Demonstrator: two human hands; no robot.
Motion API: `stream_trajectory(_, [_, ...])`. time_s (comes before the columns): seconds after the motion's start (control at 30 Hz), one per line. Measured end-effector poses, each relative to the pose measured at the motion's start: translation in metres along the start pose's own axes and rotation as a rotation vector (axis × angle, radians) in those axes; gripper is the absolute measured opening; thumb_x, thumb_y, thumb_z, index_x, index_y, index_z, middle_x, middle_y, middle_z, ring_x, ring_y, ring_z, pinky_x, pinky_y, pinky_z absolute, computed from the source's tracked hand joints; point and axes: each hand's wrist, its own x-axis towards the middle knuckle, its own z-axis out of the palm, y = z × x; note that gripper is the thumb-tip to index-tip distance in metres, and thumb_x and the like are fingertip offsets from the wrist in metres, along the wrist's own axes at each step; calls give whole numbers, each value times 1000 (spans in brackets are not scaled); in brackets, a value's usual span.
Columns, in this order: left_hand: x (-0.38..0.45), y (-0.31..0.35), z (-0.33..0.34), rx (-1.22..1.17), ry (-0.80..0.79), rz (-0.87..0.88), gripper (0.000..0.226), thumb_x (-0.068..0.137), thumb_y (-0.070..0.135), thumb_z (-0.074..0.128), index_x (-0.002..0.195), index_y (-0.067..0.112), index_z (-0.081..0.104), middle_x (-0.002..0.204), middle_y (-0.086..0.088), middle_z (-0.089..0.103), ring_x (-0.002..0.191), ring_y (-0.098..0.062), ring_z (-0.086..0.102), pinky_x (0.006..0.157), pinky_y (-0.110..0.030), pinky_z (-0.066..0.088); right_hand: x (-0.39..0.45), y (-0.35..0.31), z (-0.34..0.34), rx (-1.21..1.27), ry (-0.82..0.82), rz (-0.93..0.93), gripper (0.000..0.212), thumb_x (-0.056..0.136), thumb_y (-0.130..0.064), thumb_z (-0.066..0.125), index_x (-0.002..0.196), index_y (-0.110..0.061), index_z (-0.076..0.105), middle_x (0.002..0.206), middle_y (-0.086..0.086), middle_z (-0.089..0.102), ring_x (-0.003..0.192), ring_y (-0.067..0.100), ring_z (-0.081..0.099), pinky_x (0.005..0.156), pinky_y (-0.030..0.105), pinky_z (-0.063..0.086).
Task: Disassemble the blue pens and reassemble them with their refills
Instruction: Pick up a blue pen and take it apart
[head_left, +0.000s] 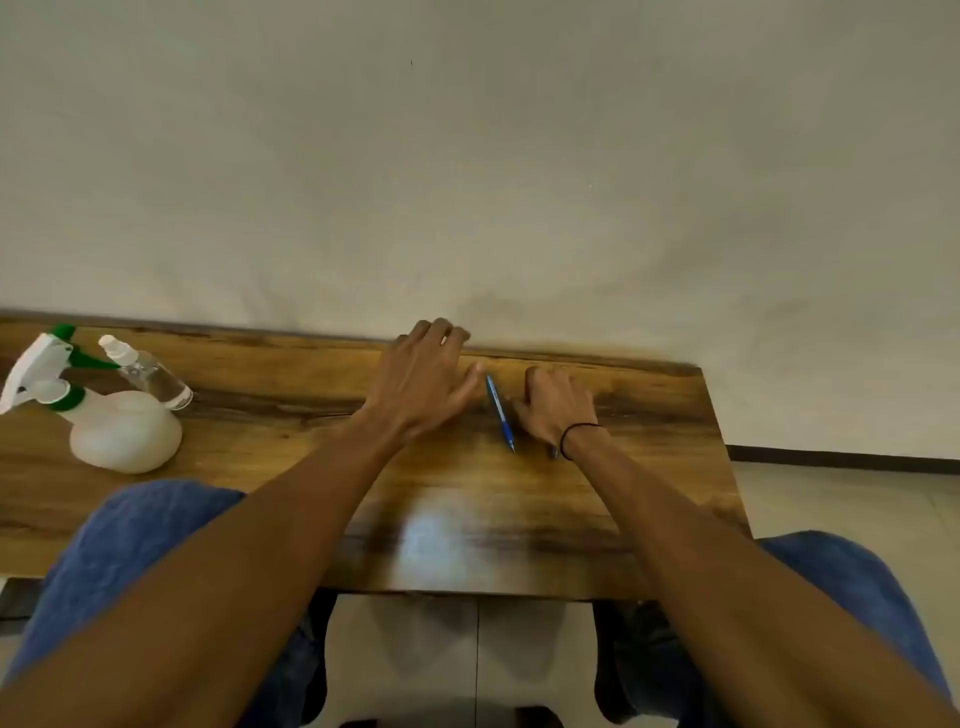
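A slim blue plastic pen (500, 413), tip toward the camera, lies on a brown wooden table (291, 431) between two palm-down hands: right hand (553, 408) loosely curled beside it, left hand (423, 376) spread, neither gripping. No readable lettering.

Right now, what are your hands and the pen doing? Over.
Left hand and right hand flat on table, holding nothing. Blue pen between them, still assembled. Spray bottles far left, clear.
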Motion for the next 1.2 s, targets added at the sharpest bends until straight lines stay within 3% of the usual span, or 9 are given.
stream_trajectory(0.07, [5,0,5,-23,3,-107,37,101,42,51,109,14,73,109,-7,73,90,-26,70,65,-35,49,7,-6,8,50,-67,23,43,96,-53,63,103,-11,61,109,16,67,102,38,63,77,44,51])
stream_trajectory(0.2, [9,7,14,-24,-151,-214,36,98,43,52,92,15,73,90,-7,73,77,-28,69,68,-41,58,15,-18,16,134,-166,43,34,94,-39,71,106,-10,61,115,18,65,108,39,62,85,46,51])
stream_trajectory(0.27, [12,7,13,-41,-240,-253,38,97,48,54,91,15,72,88,-7,72,82,-29,70,72,-42,59,20,-19,11,162,-201,25,22,92,-30,71,89,-12,57,103,17,67,97,36,64,81,44,53])
stream_trajectory(0.37, [22,8,10,-177,-351,-430,39,95,53,59,101,18,75,94,-4,73,95,-29,70,76,-38,56,24,-21,-5,247,-192,29,28,85,-24,75,66,-9,60,72,14,66,72,30,64,65,41,52])
stream_trajectory(0.47, [31,11,5,-499,-464,-570,43,100,53,59,115,17,76,100,-1,73,101,-25,72,85,-38,57,13,-24,-26,404,-108,6,27,82,-22,76,63,-4,67,63,11,70,60,22,66,58,38,53])
stream_trajectory(0.6, [33,23,-8,-792,-403,-411,30,106,35,59,123,14,73,115,-6,77,104,-22,74,89,-42,63,-6,-32,-49,534,-37,-107,8,86,-15,74,79,-11,72,67,0,72,65,14,71,63,36,62])
stream_trajectory(0.73, [31,23,-17,-724,-253,-317,24,106,27,62,121,15,75,111,-4,79,107,-20,74,92,-46,62,1,-27,-72,669,-109,-105,9,90,-11,77,94,-3,74,77,9,77,72,23,77,69,35,65])
stream_trajectory(0.9, [31,18,-16,-674,-260,-280,23,107,27,59,123,16,71,103,-7,79,88,-19,77,84,-48,64,5,-16,-91,1011,-122,-119,22,97,0,68,118,-2,62,88,18,77,78,28,80,69,42,66])
stream_trajectory(1.2, [30,20,-12,-537,-289,-180,13,107,26,57,114,22,67,90,6,80,87,-15,75,80,-46,63,12,-16,-86,894,-26,-184,8,104,-10,60,102,-3,61,83,17,76,67,27,79,63,45,66])
